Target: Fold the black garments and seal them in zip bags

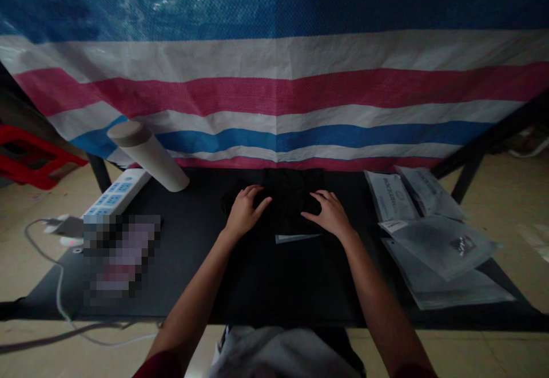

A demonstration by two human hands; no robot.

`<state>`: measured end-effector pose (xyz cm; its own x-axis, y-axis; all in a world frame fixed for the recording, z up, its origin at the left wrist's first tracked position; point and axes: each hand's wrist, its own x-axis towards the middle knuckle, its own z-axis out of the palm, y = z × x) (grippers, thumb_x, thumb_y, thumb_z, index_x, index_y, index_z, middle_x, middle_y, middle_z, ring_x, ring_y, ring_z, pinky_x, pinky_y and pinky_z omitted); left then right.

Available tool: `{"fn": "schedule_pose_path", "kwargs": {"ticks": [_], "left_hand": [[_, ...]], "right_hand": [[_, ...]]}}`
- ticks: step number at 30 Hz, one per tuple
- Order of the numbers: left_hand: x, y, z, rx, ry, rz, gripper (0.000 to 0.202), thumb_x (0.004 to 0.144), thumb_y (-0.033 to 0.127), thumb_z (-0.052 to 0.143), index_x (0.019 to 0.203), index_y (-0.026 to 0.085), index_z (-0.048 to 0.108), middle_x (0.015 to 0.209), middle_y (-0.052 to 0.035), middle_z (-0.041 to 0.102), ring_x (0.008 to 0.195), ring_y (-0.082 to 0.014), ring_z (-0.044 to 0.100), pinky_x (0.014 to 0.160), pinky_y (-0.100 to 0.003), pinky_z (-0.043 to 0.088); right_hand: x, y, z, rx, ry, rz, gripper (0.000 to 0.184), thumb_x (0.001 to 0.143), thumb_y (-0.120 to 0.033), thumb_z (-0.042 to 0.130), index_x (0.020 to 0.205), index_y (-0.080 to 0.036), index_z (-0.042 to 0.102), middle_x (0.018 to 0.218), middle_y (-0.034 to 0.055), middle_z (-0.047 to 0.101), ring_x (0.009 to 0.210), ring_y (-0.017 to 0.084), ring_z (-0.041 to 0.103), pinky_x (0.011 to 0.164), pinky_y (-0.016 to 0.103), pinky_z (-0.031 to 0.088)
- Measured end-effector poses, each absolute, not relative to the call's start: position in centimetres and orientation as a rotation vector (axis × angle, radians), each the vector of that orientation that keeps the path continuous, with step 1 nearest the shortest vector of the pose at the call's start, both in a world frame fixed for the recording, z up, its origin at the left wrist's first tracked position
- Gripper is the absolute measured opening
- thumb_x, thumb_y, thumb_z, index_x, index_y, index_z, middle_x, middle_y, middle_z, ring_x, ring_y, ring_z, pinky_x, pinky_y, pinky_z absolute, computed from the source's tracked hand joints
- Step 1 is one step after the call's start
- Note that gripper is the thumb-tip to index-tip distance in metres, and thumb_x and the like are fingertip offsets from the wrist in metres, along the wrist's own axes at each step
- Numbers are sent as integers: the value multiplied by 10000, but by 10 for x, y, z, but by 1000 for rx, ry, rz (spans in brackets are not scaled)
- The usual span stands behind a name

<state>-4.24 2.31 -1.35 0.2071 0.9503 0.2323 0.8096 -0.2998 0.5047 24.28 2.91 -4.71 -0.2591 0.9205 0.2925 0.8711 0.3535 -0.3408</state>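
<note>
One red plastic item [34,158] at far left, beyond the table [189,275]. One white power strip [122,192] at the table's left, one charger [66,226] with cable next to it. One pixelated item [126,258], identity unreadable. One pale bottle [156,158] at the back. Left hand [244,212]: forearm reaching forward, palm down, fingers curved, thumb apart, on the left side of one black cloth [291,195], mid-table. One pale strip [298,238] at the cloth's near edge. Right hand [328,215]: mirrored pose, fingers curved and parted from thumb, at the cloth's right side. Too dark to tell if either pinches fabric. Four translucent packets [441,246] visible, overlapping, table right.
</note>
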Motion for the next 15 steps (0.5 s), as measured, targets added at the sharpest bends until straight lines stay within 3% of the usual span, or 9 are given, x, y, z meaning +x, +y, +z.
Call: {"fn": "schedule_pose_path", "kwargs": {"ticks": [2,5,7,11,15], "left_hand": [[-39,24,-12,2208,1599,923,438,922,518,480,1202,192,568,1217,-113,608,1159,-244,581,1027,-405,455],[-34,24,-19,2289,1541,916,516,870,530,564,1252,185,532,1265,-120,571,1201,-251,548,1040,-393,448],[-32,23,-28,2352,1552,786,654,836,587,580,1335,178,474,1359,-142,514,1295,-295,468,1096,-461,384],[-32,22,-41,2384,1720,452,1012,687,790,573,1471,199,326,1536,-163,322,1418,-447,221,1103,-692,181],[-33,22,-42,2399,1801,309,1180,591,882,537,1517,209,251,1587,-151,210,1433,-484,113,1103,-708,113]], "right_hand": [[244,29,-45,-1551,-2190,180,663,726,-584,699,1252,-189,614,1215,118,599,1081,308,562,957,449,480],[244,29,-45,-1559,-2167,215,668,711,-578,715,1256,-205,613,1213,114,599,1086,304,563,957,452,480],[244,29,-45,-1592,-2139,220,682,697,-587,723,1254,-207,617,1207,119,598,1090,310,561,951,457,481],[245,29,-47,-1679,-2114,201,741,666,-643,716,1241,-184,630,1197,139,589,1077,331,552,941,470,482],[245,29,-49,-1704,-2127,185,785,659,-684,694,1255,-177,623,1239,152,561,1095,347,534,943,481,476]]}}
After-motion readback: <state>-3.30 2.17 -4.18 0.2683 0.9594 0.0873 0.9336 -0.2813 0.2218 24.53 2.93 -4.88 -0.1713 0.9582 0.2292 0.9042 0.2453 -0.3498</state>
